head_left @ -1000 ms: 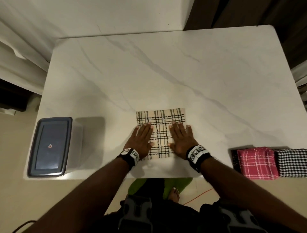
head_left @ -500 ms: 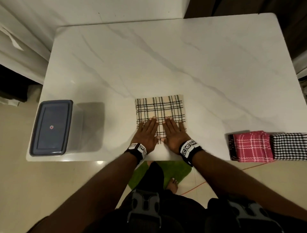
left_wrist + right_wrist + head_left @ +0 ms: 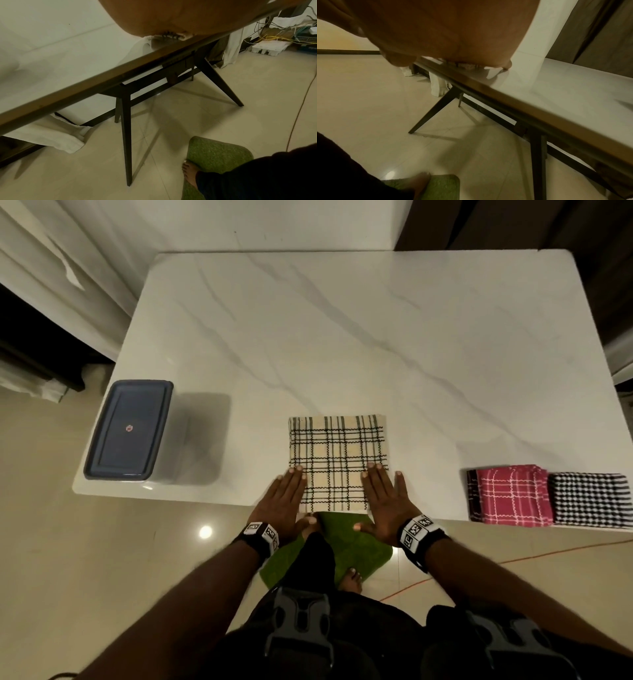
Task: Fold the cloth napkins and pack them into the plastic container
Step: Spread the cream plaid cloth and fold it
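Cream plaid napkin (image 3: 337,462), folded square, is lying flat at the near edge of the white marble surface (image 3: 342,337), its near edge reaching the rim. Left hand (image 3: 281,501) is lying flat, fingers straight, pressing the napkin's near-left corner; thumb is hanging past the surface edge. Right hand (image 3: 385,501) is doing likewise on the near-right corner, fingers straight and together, little finger splayed onto bare surface. Neither hand is gripping anything.

Plastic container (image 3: 128,429), blue-grey lid on, is sitting at the near-left corner of the surface, well apart from the napkin. Pink checked napkin (image 3: 513,494) and black-and-white checked napkin (image 3: 591,498), both folded, are lying side by side at the near-right edge, touching each other.

Both wrist views are showing mostly palm, surface rim, dark legs, floor and a green mat (image 3: 214,155).
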Motion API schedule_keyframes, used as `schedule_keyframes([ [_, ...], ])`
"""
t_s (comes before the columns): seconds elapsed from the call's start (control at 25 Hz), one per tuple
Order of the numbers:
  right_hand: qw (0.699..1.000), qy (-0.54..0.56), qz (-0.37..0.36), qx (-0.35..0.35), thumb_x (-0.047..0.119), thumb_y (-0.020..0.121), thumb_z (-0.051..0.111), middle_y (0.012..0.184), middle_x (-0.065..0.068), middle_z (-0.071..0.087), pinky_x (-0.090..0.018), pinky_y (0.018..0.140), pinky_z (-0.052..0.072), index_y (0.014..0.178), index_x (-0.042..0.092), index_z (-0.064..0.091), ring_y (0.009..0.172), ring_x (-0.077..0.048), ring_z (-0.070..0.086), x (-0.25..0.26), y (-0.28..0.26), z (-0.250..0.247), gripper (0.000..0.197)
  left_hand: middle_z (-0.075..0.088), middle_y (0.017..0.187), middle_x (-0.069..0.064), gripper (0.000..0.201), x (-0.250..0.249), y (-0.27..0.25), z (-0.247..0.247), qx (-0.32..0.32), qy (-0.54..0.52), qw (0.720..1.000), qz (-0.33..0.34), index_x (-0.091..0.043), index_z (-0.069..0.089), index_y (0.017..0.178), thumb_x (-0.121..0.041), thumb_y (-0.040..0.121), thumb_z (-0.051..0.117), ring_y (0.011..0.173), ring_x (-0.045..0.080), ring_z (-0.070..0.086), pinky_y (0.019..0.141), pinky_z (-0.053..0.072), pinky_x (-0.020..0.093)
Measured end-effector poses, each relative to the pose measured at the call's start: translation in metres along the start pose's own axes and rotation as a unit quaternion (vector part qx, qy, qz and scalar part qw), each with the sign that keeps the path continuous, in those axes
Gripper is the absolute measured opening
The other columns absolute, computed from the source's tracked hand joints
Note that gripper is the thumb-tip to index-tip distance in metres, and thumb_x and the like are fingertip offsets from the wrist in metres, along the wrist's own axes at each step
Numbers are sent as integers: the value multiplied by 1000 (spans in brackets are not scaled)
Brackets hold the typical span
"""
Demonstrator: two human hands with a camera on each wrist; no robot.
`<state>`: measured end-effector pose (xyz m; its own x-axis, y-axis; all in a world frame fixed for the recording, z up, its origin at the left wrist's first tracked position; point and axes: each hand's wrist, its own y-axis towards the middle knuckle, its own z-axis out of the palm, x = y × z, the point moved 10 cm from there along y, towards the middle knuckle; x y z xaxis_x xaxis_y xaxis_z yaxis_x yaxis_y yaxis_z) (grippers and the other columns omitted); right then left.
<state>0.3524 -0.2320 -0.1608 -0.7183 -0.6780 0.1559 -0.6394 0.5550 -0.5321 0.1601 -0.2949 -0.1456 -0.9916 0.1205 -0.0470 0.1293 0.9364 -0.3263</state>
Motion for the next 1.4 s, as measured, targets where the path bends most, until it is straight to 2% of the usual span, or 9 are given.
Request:
schedule_keyframes([
  [0.12, 999, -8, -1, -52, 9, 82, 56, 156, -18, -28, -59, 115, -8, 151, 6, -14, 143, -34, -27, 4, -22, 11, 99, -8, 160, 16, 78, -8, -17, 8, 7, 22, 1000, -1, -4, -1, 152, -37, 95, 41, 149, 31, -5, 121, 9, 45],
  [0.24, 994, 46, -8, -97, -12, 70, 53, 161, -11, -6, -49, 119, 2, 154, 10, 11, 149, -28, -5, 4, -40, 9, 97, 32, 154, 13, 62, -8, -23, -4, -44, -29, 999, -6, -5, 40, 143, -8, 81, 36, 141, 29, 34, 115, 25, 48],
  [0.4, 950, 285, 18, -125, -9, 86, 48, 151, 0, 39, -34, 119, 19, 137, 17, 53, 141, -15, 32, -9, -50, -18, 57, 51, 143, 5, 46, 15, -24, -17, -86, -170, 982, 6, -14, 61, 126, -7, 81, 63, 130, 24, 50, 112, 31, 39],
  [0.56, 839, 480, 160, -200, 15, 99, 50, 102, -2, 70, -28, 81, 46, 95, 14, 66, 95, -20, 62, -48, -41, -58, 17, 69, 106, -3, 27, 54, -9, -41, -96, -338, 932, -89, -29, 64, 110, -46, 94, 50, 97, 18, 64, 87, 53, 36],
  [0.72, 822, 461, 240, -233, 25, 101, 44, 78, -7, 59, -33, 65, 37, 83, 5, 53, 76, -29, 53, -68, -14, -68, 28, 64, 82, -5, 35, 70, 34, -56, -74, -394, 901, -165, -21, 58, 97, -53, 96, 43, 83, 22, 64, 71, 47, 31],
  [0.92, 809, 443, 317, -222, 34, 103, 36, 86, -15, 63, -34, 66, 41, 88, 7, 53, 76, -31, 55, -78, 3, -49, 36, 67, 110, 12, 50, 73, 66, -49, -23, -247, 945, -215, -16, 48, 129, -52, 100, 28, 100, 35, 63, 80, 48, 38],
  [1.12, 844, 362, 336, -208, 35, 104, 29, 91, -22, 64, -37, 69, 37, 104, 8, 50, 87, -43, 58, -73, 6, -46, 35, 70, 99, 13, 47, 66, 66, -50, -29, -213, 948, -233, -14, 45, 127, -48, 102, 25, 90, 37, 65, 72, 47, 38],
  [1.28, 846, 359, 325, -222, 35, 104, 27, 83, -21, 63, -37, 67, 35, 105, 7, 49, 83, -42, 56, -69, 2, -49, 36, 67, 92, 7, 42, 62, 61, -55, -89, -320, 922, -200, -18, 50, 112, -52, 99, 31, 84, 31, 63, 70, 50, 37],
  [1.4, 835, 381, 328, -224, 43, 102, 25, 78, -17, 60, -38, 64, 45, 103, 12, 47, 82, -41, 56, -71, 0, -43, 38, 65, 81, 5, 42, 62, 59, -53, -66, -336, 925, -163, -17, 46, 110, -54, 97, 31, 75, 30, 63, 63, 49, 36],
])
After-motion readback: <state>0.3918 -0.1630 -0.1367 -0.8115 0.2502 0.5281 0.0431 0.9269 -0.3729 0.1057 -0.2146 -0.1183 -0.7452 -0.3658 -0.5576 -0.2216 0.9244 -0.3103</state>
